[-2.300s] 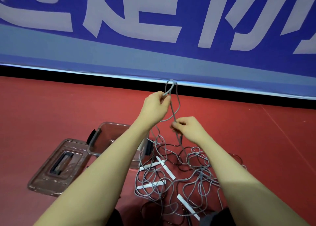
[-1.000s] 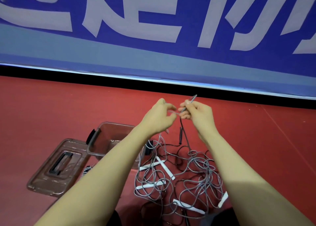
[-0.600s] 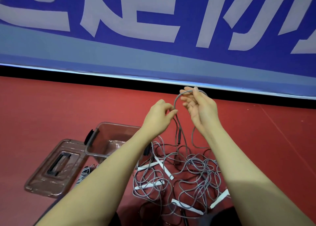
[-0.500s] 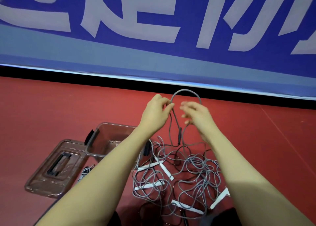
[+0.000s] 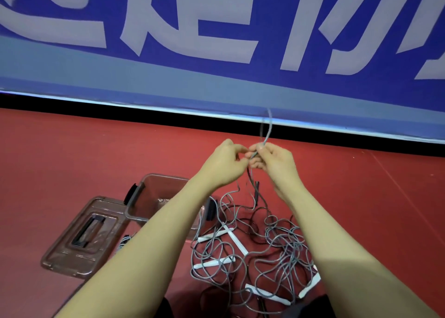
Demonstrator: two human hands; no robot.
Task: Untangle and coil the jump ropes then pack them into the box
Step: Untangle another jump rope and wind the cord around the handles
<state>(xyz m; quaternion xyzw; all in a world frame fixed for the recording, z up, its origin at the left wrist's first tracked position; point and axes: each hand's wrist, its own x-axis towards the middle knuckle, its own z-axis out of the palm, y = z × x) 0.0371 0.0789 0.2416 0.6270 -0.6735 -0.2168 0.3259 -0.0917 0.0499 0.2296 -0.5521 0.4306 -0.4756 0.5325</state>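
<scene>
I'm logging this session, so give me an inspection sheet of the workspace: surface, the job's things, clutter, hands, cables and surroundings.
Surface: red floor, lit evenly.
Job's things: tangled grey jump ropes with white handles heaped on the floor; clear box open and upright left of the heap, contents unclear; its lid lies flat beside it.
Clutter: a small striped item between lid and box, too small to identify.
Hands: left hand and right hand meet above the heap, both pinching a raised rope loop.
Cables: nothing seen apart from the ropes.
Surroundings: blue banner with large pale characters along the floor's far edge.
</scene>
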